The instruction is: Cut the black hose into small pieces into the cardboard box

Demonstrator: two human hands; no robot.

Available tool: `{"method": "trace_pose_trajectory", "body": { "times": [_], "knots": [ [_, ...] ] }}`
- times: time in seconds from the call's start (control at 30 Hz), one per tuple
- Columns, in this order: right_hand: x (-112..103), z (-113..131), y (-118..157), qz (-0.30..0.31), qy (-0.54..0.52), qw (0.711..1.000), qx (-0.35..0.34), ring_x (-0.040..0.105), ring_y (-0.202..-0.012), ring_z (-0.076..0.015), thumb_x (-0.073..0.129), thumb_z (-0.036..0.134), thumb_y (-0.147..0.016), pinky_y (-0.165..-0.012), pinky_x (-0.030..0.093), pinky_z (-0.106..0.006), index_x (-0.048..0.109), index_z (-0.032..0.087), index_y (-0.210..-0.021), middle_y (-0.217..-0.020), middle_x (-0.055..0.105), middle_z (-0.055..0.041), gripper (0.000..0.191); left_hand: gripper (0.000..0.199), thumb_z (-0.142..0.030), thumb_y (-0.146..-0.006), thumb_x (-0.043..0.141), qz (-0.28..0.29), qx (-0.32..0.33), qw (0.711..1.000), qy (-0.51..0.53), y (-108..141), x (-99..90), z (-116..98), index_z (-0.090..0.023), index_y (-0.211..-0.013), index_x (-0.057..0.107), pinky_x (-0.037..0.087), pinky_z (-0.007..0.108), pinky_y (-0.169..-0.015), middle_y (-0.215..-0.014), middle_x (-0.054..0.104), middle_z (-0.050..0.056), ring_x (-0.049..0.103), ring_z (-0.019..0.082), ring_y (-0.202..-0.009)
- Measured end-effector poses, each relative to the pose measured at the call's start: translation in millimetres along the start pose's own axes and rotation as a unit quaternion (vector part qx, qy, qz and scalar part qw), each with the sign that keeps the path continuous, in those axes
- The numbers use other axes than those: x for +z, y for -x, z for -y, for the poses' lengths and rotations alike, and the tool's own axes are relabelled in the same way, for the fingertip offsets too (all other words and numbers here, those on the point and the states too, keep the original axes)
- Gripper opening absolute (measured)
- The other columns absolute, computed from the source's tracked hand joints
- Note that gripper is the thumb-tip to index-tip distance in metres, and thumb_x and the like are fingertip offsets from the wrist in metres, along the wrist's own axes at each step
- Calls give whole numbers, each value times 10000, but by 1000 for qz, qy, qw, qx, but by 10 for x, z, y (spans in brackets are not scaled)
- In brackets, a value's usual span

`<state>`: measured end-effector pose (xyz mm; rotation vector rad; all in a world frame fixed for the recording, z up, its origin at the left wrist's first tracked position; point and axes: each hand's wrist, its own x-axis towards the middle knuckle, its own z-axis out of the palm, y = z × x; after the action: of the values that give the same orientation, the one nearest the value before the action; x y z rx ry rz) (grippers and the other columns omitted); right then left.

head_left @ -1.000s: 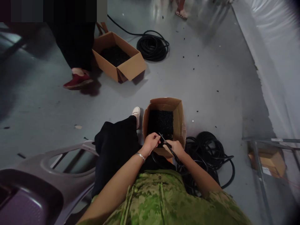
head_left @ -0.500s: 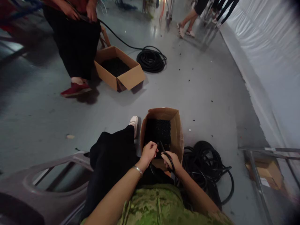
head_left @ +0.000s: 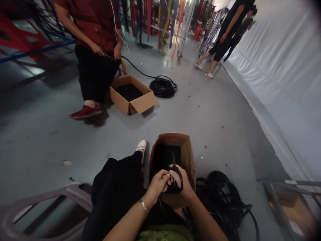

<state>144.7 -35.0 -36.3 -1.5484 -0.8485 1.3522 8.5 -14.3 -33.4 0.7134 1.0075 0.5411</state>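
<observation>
**Scissors [head_left: 181, 182] and black hose [head_left: 160, 202] in hand above an open cardboard carton [head_left: 188, 155]**

The right hand [head_left: 184, 177] grasps the scissors, a finger through the black handle loop, blades pointing away toward the carton's far wall. The left hand [head_left: 157, 184] is just beside it, fingertips pinched together; the black hose shows beneath the palm and appears to be clasped there, though its end is hidden by the fingers. Whether the blades touch the hose cannot be told. Both hands are over the near part of the carton, which contains a mass of small black pieces [head_left: 173, 151].

To the right of the carton, a loose tangle of black hose [head_left: 220, 189] lies on the grey floor [head_left: 233, 147]. A white shoe [head_left: 141, 147] stands near the carton's left side.

Farther off, a co-worker in a red shirt [head_left: 95, 25] is behind a second carton [head_left: 144, 102], also holding black material. A neat hose coil [head_left: 163, 87] lies near that carton. White sheeting [head_left: 283, 67] hangs along the right.
</observation>
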Motion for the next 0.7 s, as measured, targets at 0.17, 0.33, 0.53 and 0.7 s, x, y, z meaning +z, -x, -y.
{"method": "trace_pose_trajectory", "body": {
  "times": [0.17, 0.33, 0.53, 0.7],
  "knots": [
    [-7, -33, 10, 2, 16, 1000, 21, 495, -459, -102, 757, 497, -756, -463, 374, -204, 641, 115, -1074, -507, 537, 58, 510, 553, -669, -631, 708, 2, -21, 1000, -16, 22, 13, 24, -196, -788, 469, 201, 173, -358, -583, 630, -15, 388, 43, -338],
    [-10, -25, 62, 23, -19, 1000, -1, 523, -510, -100, 706, 523, -812, -504, 401, -210, 634, 125, -1098, -617, 584, 32, 496, 544, -657, -618, 710, -36, 9, 999, 3, 71, 7, -94, -197, -769, 461, 224, 177, -359, -579, 602, -35, 386, 42, -344],
    [-193, -119, 301, 133, 48, 990, 27, 581, -576, -116, 674, 524, -851, -544, 426, -215, 624, 144, -1199, -723, 616, 5, 518, 486, -581, -671, 744, -133, 112, 980, 92, 234, -93, -525, -177, -814, 515, 275, 169, -389, -640, 572, -53, 396, 30, -398],
    [-390, -104, 593, 286, 141, 948, -7, 582, -709, -147, 636, 598, -851, -660, 468, -250, 689, 161, -1124, -799, 612, -5, 517, 379, -451, -733, 772, -169, 206, 950, 163, 642, -294, -1320, -164, -780, 530, 335, 162, -431, -626, 547, -50, 412, 30, -438]
  ]
}}
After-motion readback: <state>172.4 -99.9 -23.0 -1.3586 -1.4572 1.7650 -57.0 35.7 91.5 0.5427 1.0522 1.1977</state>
